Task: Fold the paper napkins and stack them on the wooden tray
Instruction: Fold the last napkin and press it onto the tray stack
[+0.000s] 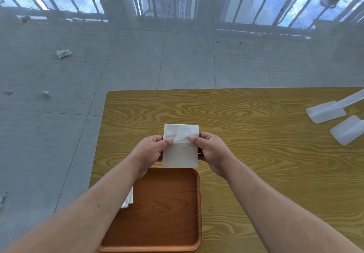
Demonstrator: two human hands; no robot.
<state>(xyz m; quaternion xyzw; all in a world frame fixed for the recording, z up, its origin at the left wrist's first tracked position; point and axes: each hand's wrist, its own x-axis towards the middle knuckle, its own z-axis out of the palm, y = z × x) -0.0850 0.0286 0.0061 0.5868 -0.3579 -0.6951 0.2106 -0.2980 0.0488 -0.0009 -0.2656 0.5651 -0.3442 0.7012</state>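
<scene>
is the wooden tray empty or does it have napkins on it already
Empty. The wooden tray shows only bare wood; the napkin is held above its far edge by the left hand and right hand.

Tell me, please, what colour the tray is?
The tray is reddish-brown wood, seen in the head view.

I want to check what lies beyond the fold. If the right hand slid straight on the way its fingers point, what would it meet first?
The right hand points inward, so it would meet the paper napkin already in its grip, then the left hand on the opposite edge. Depth is unclear.
</scene>
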